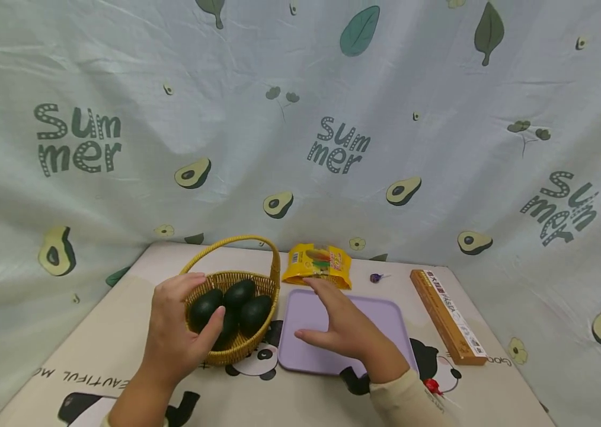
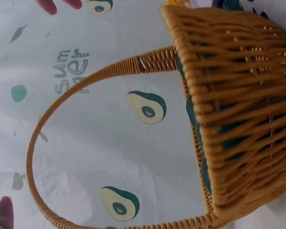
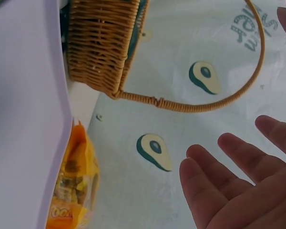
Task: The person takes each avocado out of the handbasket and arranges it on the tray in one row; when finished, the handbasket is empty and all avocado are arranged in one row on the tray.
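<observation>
A wicker basket point(image 1: 236, 354) with a tall handle point(image 2: 109, 67) stands at the left of the table, holding several dark green avocados point(image 1: 255, 314). My left hand point(image 1: 172, 326) is raised with thumb and fingers spread, overlapping the basket's near left side in the head view; nothing is in it. Over the lilac tray point(image 1: 300, 362) hovers my right hand point(image 1: 345, 329), its fingers extended and apart, also holding nothing. The right wrist view shows those fingers point(image 3: 248, 162) away from the basket's handle.
Behind the tray lies a yellow snack bag point(image 1: 317, 265), with a small dark lollipop point(image 1: 376, 277) to its right. A long brown pasta box point(image 1: 448, 317) lies at the right edge. Near my right sleeve is a red-wrapped candy point(image 1: 432, 386). A printed curtain point(image 1: 236, 130) hangs behind.
</observation>
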`<state>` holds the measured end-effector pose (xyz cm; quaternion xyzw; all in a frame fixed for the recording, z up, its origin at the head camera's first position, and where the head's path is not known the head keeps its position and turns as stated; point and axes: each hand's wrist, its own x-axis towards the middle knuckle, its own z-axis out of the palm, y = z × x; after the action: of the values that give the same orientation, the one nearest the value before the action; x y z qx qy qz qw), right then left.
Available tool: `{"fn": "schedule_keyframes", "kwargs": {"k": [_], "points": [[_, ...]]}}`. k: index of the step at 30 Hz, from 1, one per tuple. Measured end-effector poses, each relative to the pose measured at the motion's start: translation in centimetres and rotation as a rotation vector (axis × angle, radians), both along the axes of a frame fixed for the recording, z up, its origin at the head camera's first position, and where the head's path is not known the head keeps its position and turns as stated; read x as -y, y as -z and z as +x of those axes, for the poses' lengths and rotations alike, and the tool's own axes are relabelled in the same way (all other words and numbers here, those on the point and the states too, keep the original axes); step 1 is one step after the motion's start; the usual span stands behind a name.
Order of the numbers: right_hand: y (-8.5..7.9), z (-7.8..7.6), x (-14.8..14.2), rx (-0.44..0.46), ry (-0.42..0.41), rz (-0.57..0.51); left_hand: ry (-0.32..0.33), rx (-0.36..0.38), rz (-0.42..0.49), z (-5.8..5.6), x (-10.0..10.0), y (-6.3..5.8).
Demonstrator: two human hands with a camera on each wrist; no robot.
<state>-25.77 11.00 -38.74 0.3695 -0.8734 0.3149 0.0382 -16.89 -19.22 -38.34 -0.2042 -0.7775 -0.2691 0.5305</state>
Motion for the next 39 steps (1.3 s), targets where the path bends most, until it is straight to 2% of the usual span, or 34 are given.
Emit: {"fn": "schedule_keyframes", "kwargs": {"k": [3, 6, 8, 15, 20, 29, 33, 39], "points": [[0.0, -0.4, 0.8, 0.02, -0.005, 0.026, -0.057, -0.002, 0.01, -0.1, 0.6, 0.0], [-0.1, -0.9, 1.7, 0.027, -0.006, 0.04, -0.077, -0.014, 0.017, -0.4, 1.4, 0.1], [-0.3, -1.2, 2.2, 0.031, 0.003, 0.05, -0.08, 0.01, 0.034, -0.5, 1.9, 0.2], [-0.7, -2.3, 3.8, 0.076, -0.007, 0.055, -0.114, 0.216, 0.121, -0.1, 3.2, 0.8], [-0.6, -3.1, 4.9, 0.113, -0.034, 0.042, -0.122, 0.346, 0.187, -0.3, 3.9, 1.1], [-0.6, -3.6, 6.8, 0.207, -0.03, 0.098, -0.175, 0.514, 0.231, -0.3, 4.7, 2.8], [-0.5, -3.9, 7.6, 0.224, -0.026, 0.13, -0.188, 0.545, 0.225, -0.2, 4.7, 3.3], [-0.3, -4.8, 8.8, 0.227, -0.024, 0.153, -0.176, 0.517, 0.194, -0.5, 5.0, 3.6]]}}
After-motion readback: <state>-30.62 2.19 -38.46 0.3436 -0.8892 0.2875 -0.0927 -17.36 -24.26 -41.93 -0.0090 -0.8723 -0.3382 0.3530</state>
